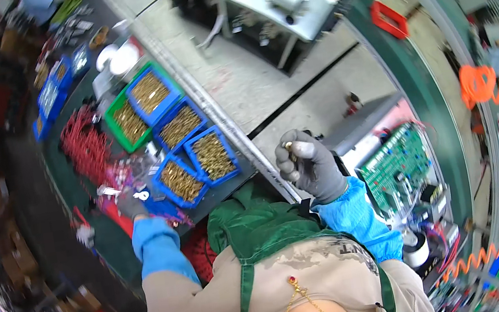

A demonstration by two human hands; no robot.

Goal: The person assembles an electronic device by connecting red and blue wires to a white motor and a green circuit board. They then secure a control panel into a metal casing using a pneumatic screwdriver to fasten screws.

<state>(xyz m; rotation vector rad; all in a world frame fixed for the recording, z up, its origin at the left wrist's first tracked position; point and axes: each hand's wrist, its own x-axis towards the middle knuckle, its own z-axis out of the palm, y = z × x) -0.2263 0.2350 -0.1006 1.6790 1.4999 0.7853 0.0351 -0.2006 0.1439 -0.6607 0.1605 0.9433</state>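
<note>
the small brass-coloured part (289, 146) sits at the fingertips of the gloved right hand (308, 166), raised beyond the metal edge (240, 136) of the green bench; if that pinch slackened, the piece could well drop to the pale floor (232, 90), or bounce toward the green circuit board (397, 162) on the right. a trailing sleeve might also snag the tangled red wires (83, 143) or nudge the blue bin (196, 197) nearest the left hand, spilling its brass pieces. as for the grip, the right thumb and forefinger are closed together on the part, the other fingers curled in beside them. the gloved left hand (132, 206) is low over the bench, beside the wires and that bin; it is blurred there, so i cannot tell whether its fingers are apart or clamped on anything.
</note>
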